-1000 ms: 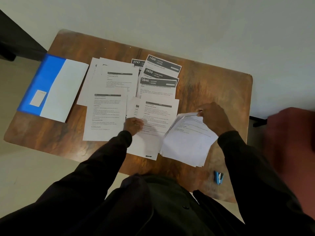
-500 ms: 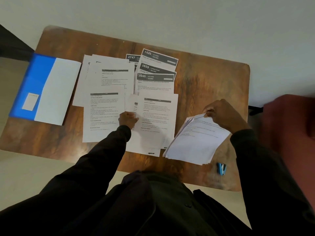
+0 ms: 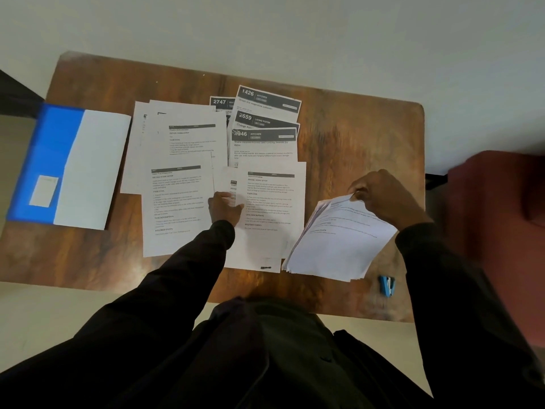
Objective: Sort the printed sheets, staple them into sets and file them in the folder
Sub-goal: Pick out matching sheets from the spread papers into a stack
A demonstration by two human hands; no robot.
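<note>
Sheets, part-sorted: stack at the table's near right, far corner pinched up by the right hand to peel a page; left hand steadying mid-table piles, grip unclear; folder at left edge and stapler at near-right corner, both waiting.

Rectangular dark-brown wooden table with rounded corners: centre of view, bright sheen near its 6 o'clock edge.
Plain pale grey-white wall: 12 o'clock.
Smooth beige floor: 7 to 9 o'clock.
Dark-red upholstered seat: 3 o'clock, just beside the table, blurred.
Black furniture edge: 10 o'clock, kind indeterminate.
</note>
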